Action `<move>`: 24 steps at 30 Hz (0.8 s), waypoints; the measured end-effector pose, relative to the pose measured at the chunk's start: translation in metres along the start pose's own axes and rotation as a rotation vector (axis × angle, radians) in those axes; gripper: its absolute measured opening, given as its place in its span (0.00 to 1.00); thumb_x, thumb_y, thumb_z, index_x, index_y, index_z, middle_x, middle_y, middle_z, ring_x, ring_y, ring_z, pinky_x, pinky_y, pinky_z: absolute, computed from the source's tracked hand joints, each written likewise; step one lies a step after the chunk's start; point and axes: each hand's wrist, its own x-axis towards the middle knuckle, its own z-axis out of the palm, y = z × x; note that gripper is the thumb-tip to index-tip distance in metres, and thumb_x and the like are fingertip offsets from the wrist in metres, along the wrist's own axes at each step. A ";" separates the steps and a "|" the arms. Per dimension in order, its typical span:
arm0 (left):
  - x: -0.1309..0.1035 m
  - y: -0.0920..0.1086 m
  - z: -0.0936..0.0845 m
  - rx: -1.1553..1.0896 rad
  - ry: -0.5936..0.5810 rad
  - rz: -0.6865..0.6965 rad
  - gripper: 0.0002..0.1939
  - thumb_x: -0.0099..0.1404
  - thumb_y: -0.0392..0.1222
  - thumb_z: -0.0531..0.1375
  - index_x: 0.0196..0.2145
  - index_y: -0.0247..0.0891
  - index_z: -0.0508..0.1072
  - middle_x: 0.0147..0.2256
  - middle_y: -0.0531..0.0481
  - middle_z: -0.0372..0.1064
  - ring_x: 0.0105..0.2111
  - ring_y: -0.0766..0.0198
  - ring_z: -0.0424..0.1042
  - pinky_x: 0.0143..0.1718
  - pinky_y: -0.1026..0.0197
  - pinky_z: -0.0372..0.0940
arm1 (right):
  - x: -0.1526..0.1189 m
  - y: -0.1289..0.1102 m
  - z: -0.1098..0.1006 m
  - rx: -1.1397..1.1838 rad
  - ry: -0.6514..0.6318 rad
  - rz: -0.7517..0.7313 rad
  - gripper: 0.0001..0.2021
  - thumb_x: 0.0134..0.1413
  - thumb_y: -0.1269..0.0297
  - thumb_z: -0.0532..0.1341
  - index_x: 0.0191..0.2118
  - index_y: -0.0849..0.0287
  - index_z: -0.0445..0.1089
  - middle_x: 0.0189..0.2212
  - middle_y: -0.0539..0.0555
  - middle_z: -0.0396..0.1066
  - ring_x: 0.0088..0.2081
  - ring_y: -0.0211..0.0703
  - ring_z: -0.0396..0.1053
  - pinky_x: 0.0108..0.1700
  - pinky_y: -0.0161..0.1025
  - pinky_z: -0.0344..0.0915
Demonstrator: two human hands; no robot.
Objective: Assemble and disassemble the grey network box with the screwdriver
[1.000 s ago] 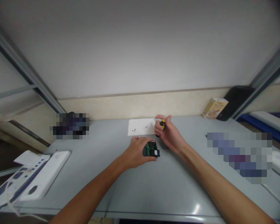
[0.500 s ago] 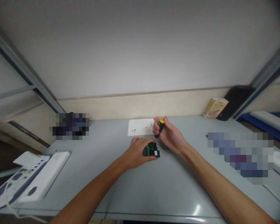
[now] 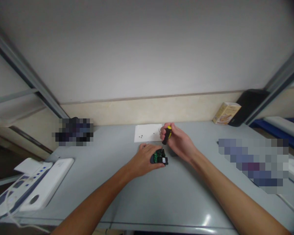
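Observation:
My left hand [image 3: 145,160] is wrapped round an opened black device shaped like a computer mouse [image 3: 163,160], pressing it to the table. A green circuit board [image 3: 157,156] shows inside its casing. In my right hand [image 3: 180,140] is a screwdriver [image 3: 166,135] with a black and yellow handle, the fingers closed round it. The screwdriver stands nearly upright, its thin shaft reaching down to the far edge of the device; the exact tip is too small to make out. A dark flat piece [image 3: 173,154] lies partly hidden beneath my right hand.
Behind my hands lies a white sheet [image 3: 148,130] with several tiny dark pieces, perhaps screws. At left are a white power strip [image 3: 26,186] and a white slab-shaped device [image 3: 49,184]. A yellow box [image 3: 226,113] leans by a black case [image 3: 248,106] at the back right.
The screwdriver handle has turned slightly in my right hand, and its yellow marking faces a different way. My left hand and the mouse stay in place.

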 end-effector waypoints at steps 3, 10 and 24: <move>0.001 0.001 0.000 -0.005 -0.004 -0.008 0.29 0.63 0.54 0.68 0.58 0.46 0.66 0.55 0.47 0.72 0.55 0.52 0.69 0.60 0.49 0.53 | -0.001 0.000 -0.004 -0.013 -0.013 -0.037 0.11 0.53 0.60 0.72 0.34 0.55 0.70 0.42 0.52 0.73 0.43 0.43 0.71 0.48 0.40 0.66; 0.001 0.002 -0.001 -0.018 -0.006 -0.029 0.28 0.62 0.55 0.68 0.55 0.46 0.68 0.53 0.48 0.73 0.54 0.53 0.70 0.59 0.50 0.53 | 0.002 0.002 -0.003 0.024 -0.009 -0.023 0.14 0.62 0.46 0.62 0.39 0.52 0.71 0.20 0.44 0.57 0.21 0.35 0.56 0.28 0.35 0.59; 0.001 0.003 0.006 -0.031 0.045 -0.061 0.27 0.62 0.55 0.69 0.55 0.46 0.68 0.54 0.48 0.74 0.56 0.53 0.69 0.60 0.49 0.53 | 0.002 0.003 -0.001 0.046 0.028 -0.046 0.11 0.61 0.50 0.64 0.41 0.51 0.71 0.23 0.44 0.60 0.24 0.35 0.60 0.31 0.36 0.62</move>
